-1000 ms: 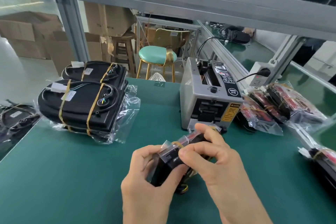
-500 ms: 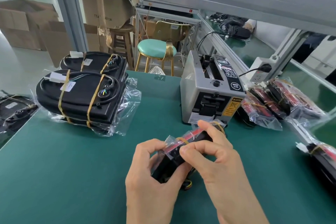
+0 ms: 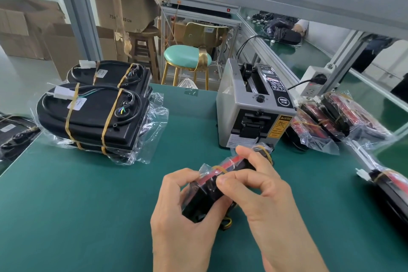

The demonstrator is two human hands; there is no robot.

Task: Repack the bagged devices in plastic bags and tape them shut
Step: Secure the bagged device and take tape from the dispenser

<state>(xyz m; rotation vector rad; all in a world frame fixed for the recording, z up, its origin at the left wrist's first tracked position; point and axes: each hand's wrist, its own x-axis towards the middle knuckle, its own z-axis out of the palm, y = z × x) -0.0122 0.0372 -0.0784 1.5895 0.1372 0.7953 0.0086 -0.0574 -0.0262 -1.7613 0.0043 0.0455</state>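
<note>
I hold the bagged device (image 3: 223,185) above the bench's (image 3: 88,205) near edge; left hand (image 3: 183,212) grips its end, right hand (image 3: 260,192) pinches the slick film. Seems rigid and light; hold the body, not the bag.

Bare left hand (image 3: 183,212) and right hand (image 3: 262,201), no gloves, rings or sleeves visible.

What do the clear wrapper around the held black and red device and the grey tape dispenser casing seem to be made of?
Clear wrapper: thin glossy plastic film, judging by its crinkles and see-through sheen. Grey tape dispenser casing: smooth matt grey with crisp straight edges, probably painted metal, possibly hard plastic.
</note>
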